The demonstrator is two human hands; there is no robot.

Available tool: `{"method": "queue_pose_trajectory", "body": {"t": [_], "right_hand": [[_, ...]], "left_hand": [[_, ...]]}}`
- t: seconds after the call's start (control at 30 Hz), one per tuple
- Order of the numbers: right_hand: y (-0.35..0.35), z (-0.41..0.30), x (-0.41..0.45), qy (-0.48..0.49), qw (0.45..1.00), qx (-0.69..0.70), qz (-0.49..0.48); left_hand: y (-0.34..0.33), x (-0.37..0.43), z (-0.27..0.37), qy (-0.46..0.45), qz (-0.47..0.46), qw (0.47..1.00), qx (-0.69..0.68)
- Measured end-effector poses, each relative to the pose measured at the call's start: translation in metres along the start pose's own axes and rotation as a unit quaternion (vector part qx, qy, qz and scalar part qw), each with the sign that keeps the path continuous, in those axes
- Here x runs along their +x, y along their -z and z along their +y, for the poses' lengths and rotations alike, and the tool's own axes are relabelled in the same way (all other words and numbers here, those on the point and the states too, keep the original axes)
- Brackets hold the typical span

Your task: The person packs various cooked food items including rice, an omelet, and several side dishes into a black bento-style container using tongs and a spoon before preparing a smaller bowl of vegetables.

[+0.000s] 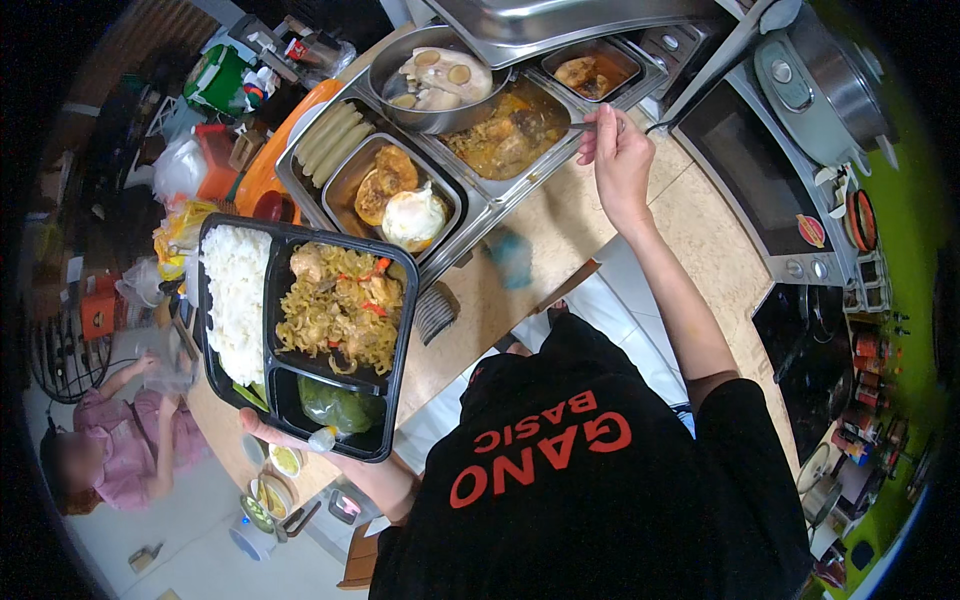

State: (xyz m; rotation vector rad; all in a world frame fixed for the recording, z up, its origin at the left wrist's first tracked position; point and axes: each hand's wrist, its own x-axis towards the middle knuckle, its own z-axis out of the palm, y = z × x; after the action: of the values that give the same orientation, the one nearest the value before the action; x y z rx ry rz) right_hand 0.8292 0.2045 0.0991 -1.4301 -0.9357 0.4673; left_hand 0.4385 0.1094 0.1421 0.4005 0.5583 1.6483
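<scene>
My left hand (271, 433) holds a black compartment meal tray (409, 330) from below, partly hidden by it. White rice (238, 300) fills the tray's long side. Beside it lie shredded cooked vegetables with meat pieces (334, 311), and a knotted plastic bag of green food (337, 405) sits in the small compartment. My right hand (619, 150) grips the thin handle of a metal utensil (581, 126) over a brown stew (510, 139); the utensil's other end is hidden. Nearby, a steel pan (394, 139) holds an egg (412, 217) and browned pieces (386, 184).
A steel bowl of pale meat (442, 79) rests on the serving station under a raised metal lid (570, 26). At right stand a microwave oven (750, 165) and a black stovetop (799, 367). Another person (127, 450) is at the far left, beyond the counter (457, 367).
</scene>
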Motion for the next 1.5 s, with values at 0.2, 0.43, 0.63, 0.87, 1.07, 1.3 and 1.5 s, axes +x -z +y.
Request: {"method": "queue_pose_trajectory", "body": {"t": [0.2, 0.43, 0.63, 0.87, 1.07, 1.3, 1.5], "right_hand": [[0.001, 0.019, -0.007, -0.017, 0.995, 0.087, -0.043], [0.022, 0.037, 0.023, -0.067, 0.98, 0.115, -0.15], [0.013, 0.041, 0.02, -0.11, 0.979, 0.136, -0.106], [0.023, 0.05, 0.03, -0.162, 0.967, 0.18, -0.072], [0.032, 0.042, 0.04, -0.128, 0.977, 0.162, -0.059], [0.057, 0.028, 0.064, -0.1, 0.983, 0.147, -0.054], [0.07, -0.044, 0.075, -0.034, 0.977, 0.168, -0.125]], "left_hand": [[-0.009, -0.006, -0.005, -0.013, 0.029, 0.999, 0.014], [-0.012, -0.007, -0.009, -0.048, 0.098, 0.994, 0.021], [-0.024, -0.002, -0.036, -0.084, 0.14, 0.986, 0.03], [-0.022, 0.009, -0.056, -0.071, 0.159, 0.984, 0.031], [-0.023, 0.02, -0.074, -0.088, 0.179, 0.98, 0.027], [-0.06, 0.038, -0.104, -0.075, 0.221, 0.971, 0.049], [-0.066, 0.044, -0.118, -0.038, 0.168, 0.985, -0.029]]}}
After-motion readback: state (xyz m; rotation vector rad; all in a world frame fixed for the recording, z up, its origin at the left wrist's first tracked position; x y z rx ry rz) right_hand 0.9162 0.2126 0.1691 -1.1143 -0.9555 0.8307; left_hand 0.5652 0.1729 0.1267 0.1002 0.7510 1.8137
